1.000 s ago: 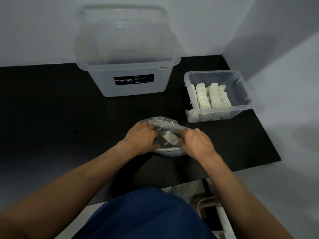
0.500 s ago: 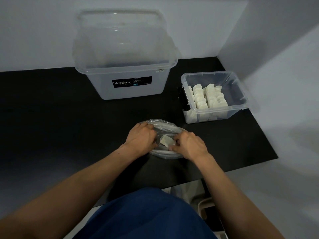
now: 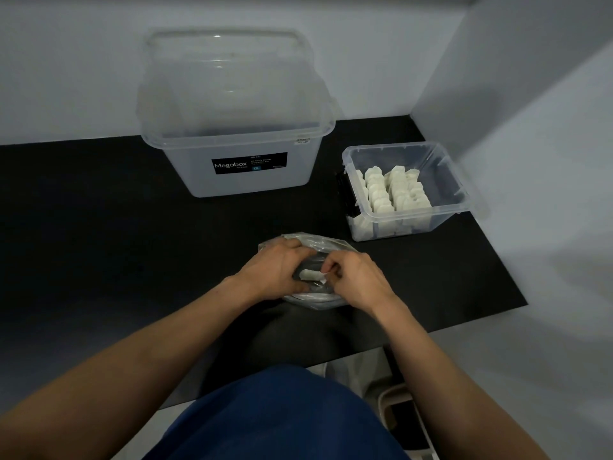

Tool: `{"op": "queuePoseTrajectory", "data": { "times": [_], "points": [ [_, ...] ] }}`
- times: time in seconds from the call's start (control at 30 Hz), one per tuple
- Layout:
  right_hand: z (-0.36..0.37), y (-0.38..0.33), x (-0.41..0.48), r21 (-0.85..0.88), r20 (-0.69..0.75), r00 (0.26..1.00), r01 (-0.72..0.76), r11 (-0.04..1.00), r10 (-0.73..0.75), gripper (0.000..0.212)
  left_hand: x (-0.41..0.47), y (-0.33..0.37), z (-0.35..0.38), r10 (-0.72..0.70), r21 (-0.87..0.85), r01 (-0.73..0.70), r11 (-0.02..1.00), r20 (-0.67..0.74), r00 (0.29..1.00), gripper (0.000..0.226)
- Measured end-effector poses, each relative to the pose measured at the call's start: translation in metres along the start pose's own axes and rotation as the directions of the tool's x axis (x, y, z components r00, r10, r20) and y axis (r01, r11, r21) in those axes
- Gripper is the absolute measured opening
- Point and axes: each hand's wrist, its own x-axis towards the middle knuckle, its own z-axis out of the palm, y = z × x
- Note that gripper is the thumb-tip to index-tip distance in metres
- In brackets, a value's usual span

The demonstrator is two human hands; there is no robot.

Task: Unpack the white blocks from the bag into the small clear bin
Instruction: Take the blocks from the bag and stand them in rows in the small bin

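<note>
— What have your hands got?
— My right hand (image 3: 356,282) pinches a white block (image 3: 311,276) inside the bag (image 3: 326,242). My left hand (image 3: 275,273) grips the bag's edge and holds the mouth apart on the table (image 3: 99,227).
— What could go wrong?
— The thin plastic may cling and lift with the block, or my pinch may slip on the way to the small clear bin (image 3: 454,180), off to my right and already well stocked.
— Any writing?
— The big tub (image 3: 232,94) behind has a label (image 3: 248,162) reading "Megabox" and "12L". The rest is too small to read.
</note>
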Motion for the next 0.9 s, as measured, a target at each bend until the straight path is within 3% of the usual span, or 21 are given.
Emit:
{"op": "queuePoseTrajectory", "data": {
  "times": [0.13,0.23,0.27,0.33,0.4,0.43,0.53,0.7,0.8,0.9],
  "points": [
    [-0.015,-0.001,0.001,0.073,-0.076,0.995,0.075,0.995,-0.069,0.018,0.000,0.004,-0.006,-0.024,-0.232,0.016,0.972,-0.030,0.999,0.033],
    [-0.026,-0.003,0.002,0.215,-0.116,0.989,0.115,0.970,-0.092,0.027,-0.002,0.002,-0.009,-0.142,-0.425,0.117,0.898,-0.029,0.989,0.017],
    [-0.029,-0.003,0.002,0.290,-0.126,0.989,0.109,0.951,-0.074,0.033,-0.002,0.001,-0.009,-0.196,-0.523,0.156,0.838,-0.022,0.980,0.018],
    [-0.034,-0.004,0.001,0.421,-0.134,0.991,0.078,0.904,-0.023,0.037,-0.005,0.003,-0.009,-0.287,-0.762,0.196,0.617,0.014,0.958,0.021],
    [-0.037,-0.006,0.000,0.446,-0.148,0.989,0.088,0.891,-0.023,0.024,-0.006,0.004,-0.009,-0.315,-0.901,0.182,0.394,0.053,0.947,0.025],
    [-0.038,-0.008,-0.001,0.432,-0.166,0.985,0.107,0.896,-0.037,0.018,-0.007,0.005,-0.010,-0.310,-0.924,0.174,0.339,0.065,0.949,0.027],
    [-0.043,-0.015,-0.003,0.335,-0.227,0.967,0.187,0.924,-0.113,0.013,-0.008,0.008,-0.010,-0.280,-0.926,0.162,0.341,0.064,0.958,0.030],
    [-0.050,-0.023,-0.002,-0.062,-0.303,0.912,0.271,0.961,-0.276,0.019,-0.006,0.010,-0.012,-0.300,-0.920,0.136,0.368,0.022,0.954,0.051],
    [-0.052,-0.027,-0.004,-0.108,-0.357,0.877,0.302,0.947,-0.320,0.019,-0.006,0.011,-0.014,-0.277,-0.901,0.130,0.414,0.011,0.961,0.051],
    [-0.051,-0.027,-0.004,-0.096,-0.358,0.882,0.290,0.952,-0.305,0.019,-0.007,0.014,-0.016,-0.276,-0.892,0.095,0.442,-0.034,0.961,0.033]
  ]
}}
